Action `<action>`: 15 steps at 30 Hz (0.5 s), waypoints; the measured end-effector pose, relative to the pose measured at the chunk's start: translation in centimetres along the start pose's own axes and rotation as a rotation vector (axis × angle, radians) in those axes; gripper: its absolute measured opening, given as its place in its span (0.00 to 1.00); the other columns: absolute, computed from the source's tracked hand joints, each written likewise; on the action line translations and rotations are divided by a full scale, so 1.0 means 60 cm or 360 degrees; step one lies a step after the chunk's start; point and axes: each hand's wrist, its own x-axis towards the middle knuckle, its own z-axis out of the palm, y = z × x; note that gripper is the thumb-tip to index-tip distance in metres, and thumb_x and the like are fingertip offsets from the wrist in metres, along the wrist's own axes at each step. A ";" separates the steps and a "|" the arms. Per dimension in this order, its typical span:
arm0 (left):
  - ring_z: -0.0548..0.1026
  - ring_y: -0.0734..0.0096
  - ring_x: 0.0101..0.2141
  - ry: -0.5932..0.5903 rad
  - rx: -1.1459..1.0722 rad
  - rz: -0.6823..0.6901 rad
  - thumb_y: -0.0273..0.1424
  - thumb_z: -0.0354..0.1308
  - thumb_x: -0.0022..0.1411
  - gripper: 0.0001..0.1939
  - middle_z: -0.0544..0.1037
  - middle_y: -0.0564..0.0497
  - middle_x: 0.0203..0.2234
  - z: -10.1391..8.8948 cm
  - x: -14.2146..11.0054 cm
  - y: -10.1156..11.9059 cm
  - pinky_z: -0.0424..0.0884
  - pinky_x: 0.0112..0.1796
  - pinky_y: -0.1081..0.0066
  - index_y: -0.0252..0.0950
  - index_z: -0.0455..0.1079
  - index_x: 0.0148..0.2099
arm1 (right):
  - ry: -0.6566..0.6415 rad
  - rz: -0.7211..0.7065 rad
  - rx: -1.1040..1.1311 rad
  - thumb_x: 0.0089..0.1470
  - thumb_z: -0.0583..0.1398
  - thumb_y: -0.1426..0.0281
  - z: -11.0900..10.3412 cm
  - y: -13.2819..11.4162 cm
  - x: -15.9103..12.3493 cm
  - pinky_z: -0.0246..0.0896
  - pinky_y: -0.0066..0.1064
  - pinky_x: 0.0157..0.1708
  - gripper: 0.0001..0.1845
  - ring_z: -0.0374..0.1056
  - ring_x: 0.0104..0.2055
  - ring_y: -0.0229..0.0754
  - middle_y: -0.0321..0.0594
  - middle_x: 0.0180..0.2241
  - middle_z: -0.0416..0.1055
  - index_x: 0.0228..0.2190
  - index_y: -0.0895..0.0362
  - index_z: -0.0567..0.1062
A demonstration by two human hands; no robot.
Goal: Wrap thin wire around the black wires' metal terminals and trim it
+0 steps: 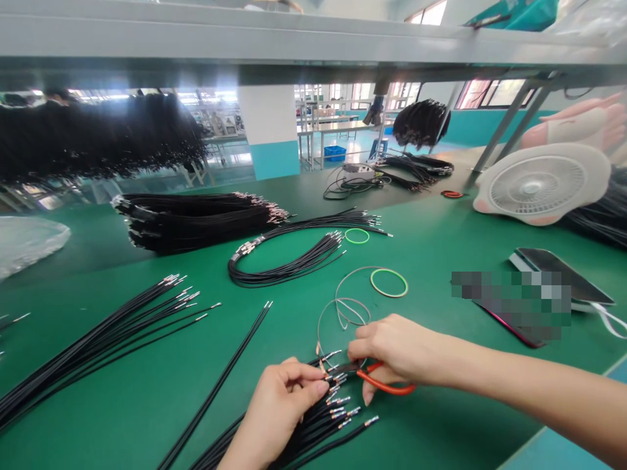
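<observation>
**Left hand point(277, 411) pinches black cables, right hand point(396, 349) closes on orange-handled scissors point(386, 386)**

In the head view, the left hand is almost closed, its thumb and fingers gripping a bundle of black cables point(313, 427) just above their crimped metal terminals point(337, 398). The terminals fan out toward the right hand. The right hand is also closed, wrapped around the scissors directly beside the terminals. Its fingers hide the blades, so whether they touch a cable cannot be made out. The bundle lies by the near edge of the green bench point(122, 418), and its lower part is cut off by the bottom of the frame.

Thin pale wire loops point(343, 312) lie just beyond the hands, near a green ring point(389, 282). Further left are a loose fan of black cables point(98, 352) and a coiled bunch point(279, 261), with a thick stacked bundle point(196, 222) beyond. A white fan point(541, 186) sits toward the far right corner. A pixelated patch point(509, 307) hides part of a dark device point(558, 271), so it is hard to identify.
</observation>
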 end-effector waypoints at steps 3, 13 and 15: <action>0.61 0.76 0.23 0.0010 0.0009 0.0001 0.40 0.66 0.52 0.13 0.67 0.54 0.24 0.002 -0.001 0.000 0.55 0.26 0.73 0.34 0.81 0.33 | -0.0025 -0.0015 -0.0054 0.50 0.65 0.51 0.002 0.001 0.001 0.44 0.26 0.21 0.18 0.64 0.24 0.38 0.35 0.25 0.70 0.31 0.53 0.78; 0.62 0.74 0.25 -0.0051 0.0047 -0.0096 0.34 0.66 0.50 0.09 0.68 0.53 0.25 -0.001 0.005 -0.007 0.55 0.28 0.72 0.34 0.81 0.33 | -0.0113 -0.0022 -0.0067 0.52 0.63 0.52 0.005 0.001 0.004 0.50 0.25 0.23 0.18 0.68 0.28 0.39 0.36 0.27 0.72 0.32 0.54 0.76; 0.62 0.74 0.25 -0.0054 0.0045 -0.0110 0.33 0.66 0.50 0.09 0.68 0.53 0.25 -0.001 0.006 -0.005 0.56 0.28 0.72 0.34 0.81 0.33 | -0.0123 -0.0020 -0.0065 0.53 0.63 0.52 0.004 0.000 0.004 0.50 0.25 0.22 0.18 0.68 0.27 0.39 0.36 0.27 0.72 0.32 0.54 0.76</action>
